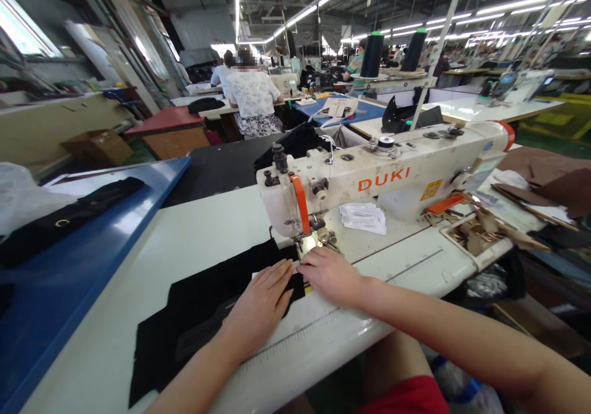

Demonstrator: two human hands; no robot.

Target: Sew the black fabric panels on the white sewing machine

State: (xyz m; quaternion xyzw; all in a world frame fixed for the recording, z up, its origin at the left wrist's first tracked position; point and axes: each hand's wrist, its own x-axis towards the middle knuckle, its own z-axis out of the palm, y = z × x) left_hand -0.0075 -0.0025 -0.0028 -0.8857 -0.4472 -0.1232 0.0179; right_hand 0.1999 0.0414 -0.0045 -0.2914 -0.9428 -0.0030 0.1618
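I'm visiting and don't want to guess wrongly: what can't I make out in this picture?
All in the head view:
Part of the black fabric beneath the left hand: covered by that hand.
The sewing machine's needle tip: too small to tell, with the right hand close in front.
Print on the white slips: too small to read.
Blue table: cut off by the left edge.

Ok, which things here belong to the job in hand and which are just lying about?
Seemingly in use:
black cloth, under the left hand
sewing machine, right hand at its stitching end
perhaps the white slips

Seemingly lying about:
cardboard box, back left
plastic bag, far left
brown material, far right
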